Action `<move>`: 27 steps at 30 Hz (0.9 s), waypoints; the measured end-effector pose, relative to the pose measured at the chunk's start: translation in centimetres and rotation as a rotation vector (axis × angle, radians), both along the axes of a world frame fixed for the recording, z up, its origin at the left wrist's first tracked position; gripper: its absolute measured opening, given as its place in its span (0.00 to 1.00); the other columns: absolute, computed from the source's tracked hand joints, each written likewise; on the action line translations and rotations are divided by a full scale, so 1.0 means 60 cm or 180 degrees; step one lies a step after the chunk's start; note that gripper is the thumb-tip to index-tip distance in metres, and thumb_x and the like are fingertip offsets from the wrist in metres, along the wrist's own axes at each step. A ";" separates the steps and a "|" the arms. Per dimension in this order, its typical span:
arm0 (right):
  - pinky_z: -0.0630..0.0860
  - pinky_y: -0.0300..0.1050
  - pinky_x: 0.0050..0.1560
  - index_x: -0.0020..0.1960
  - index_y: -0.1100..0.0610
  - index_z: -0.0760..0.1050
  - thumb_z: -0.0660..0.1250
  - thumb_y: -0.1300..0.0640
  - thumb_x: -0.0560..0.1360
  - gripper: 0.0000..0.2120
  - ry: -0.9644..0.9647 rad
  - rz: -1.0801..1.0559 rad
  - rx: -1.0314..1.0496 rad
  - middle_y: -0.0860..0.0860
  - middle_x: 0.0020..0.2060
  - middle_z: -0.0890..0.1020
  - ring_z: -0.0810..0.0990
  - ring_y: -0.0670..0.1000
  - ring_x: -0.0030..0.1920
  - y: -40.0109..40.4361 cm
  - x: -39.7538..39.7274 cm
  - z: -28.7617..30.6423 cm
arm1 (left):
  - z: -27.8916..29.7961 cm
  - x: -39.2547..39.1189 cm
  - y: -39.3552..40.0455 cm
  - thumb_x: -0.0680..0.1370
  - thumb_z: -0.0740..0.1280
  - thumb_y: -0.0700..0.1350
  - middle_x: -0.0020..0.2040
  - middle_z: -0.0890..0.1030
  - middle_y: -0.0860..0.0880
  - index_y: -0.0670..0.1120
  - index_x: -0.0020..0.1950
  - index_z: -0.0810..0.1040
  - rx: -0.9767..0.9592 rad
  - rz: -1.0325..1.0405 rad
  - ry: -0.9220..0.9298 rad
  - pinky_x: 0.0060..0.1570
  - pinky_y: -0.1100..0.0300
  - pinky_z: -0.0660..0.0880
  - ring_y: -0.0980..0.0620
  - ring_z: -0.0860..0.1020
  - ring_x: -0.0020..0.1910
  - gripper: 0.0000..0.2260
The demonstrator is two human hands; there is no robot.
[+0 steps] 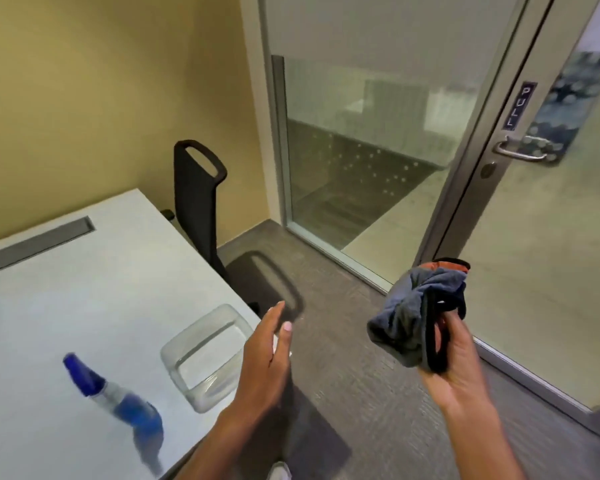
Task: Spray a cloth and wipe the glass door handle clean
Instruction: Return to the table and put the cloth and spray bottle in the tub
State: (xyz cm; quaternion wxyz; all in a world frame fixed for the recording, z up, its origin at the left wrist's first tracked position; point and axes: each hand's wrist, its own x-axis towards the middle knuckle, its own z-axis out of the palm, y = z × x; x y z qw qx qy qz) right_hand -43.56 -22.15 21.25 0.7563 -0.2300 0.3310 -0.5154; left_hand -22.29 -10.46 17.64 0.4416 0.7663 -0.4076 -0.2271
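Cloth is bunched up in my right hand, low and right of the middle of the view; it is blue-grey with a black edge and a bit of orange at the top, and my grip is closed around its lower part, so most of the bundle stands out above the fingers. My left hand holds nothing: the fingers are straight and together, the palm is turned sideways, and the hand hangs over the near right corner of the white table, just beside a clear plastic container without touching it, as far as I can see. The spray bottle with the blue head and blue liquid stands on the table to the left of this container, a little blurred, and well apart from both hands. The door handle is a metal lever on the grey frame of the glass door, far up at the right, under a small sign that reads PULL; the cloth is well apart from it and lower in the view. A black chair stands behind the table against the yellow wall, and grey carpet covers the floor under my arms.
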 end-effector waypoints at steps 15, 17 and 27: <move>0.84 0.42 0.44 0.66 0.57 0.74 0.66 0.63 0.76 0.18 0.0692 0.0736 -0.0088 0.55 0.49 0.85 0.86 0.49 0.43 0.071 0.363 -0.073 | -0.140 0.263 0.158 0.82 0.61 0.49 0.73 0.69 0.44 0.44 0.74 0.65 0.0464 0.1506 0.0802 0.72 0.48 0.66 0.44 0.68 0.72 0.21; 0.83 0.42 0.41 0.64 0.56 0.75 0.69 0.63 0.75 0.18 0.0925 0.0805 -0.0120 0.56 0.51 0.86 0.86 0.50 0.46 0.069 0.401 -0.098 | -0.162 0.282 0.154 0.81 0.61 0.49 0.73 0.70 0.44 0.45 0.74 0.65 0.0627 0.1552 0.0925 0.73 0.50 0.64 0.44 0.70 0.72 0.22; 0.81 0.49 0.52 0.64 0.45 0.72 0.77 0.52 0.69 0.26 0.2907 0.1421 -0.1069 0.49 0.57 0.81 0.80 0.51 0.57 0.054 0.567 -0.234 | -0.252 0.349 0.119 0.82 0.59 0.52 0.80 0.58 0.46 0.45 0.80 0.52 0.1040 0.1511 0.1269 0.77 0.48 0.59 0.44 0.60 0.78 0.29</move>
